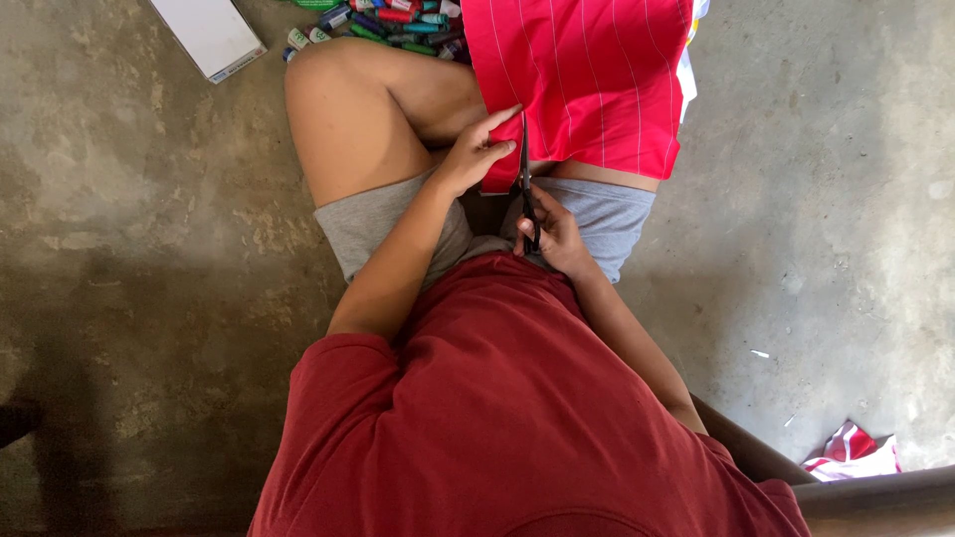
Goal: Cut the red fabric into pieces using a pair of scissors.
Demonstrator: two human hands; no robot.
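Scissors cutting thin red striped cloth, upper centre of frame.
Left hand (476, 154) pinches the limp, light red fabric (587, 80) beside the cut; right hand (553, 231) is closed around the black scissors (526, 189); best held taut near the blades.

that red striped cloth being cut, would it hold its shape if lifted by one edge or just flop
Probably flop: the red striped fabric drapes over the knee and folds where the left hand pinches it. It looks thin, so likely light. The right hand works scissors along its edge, which may shift unless held taut.
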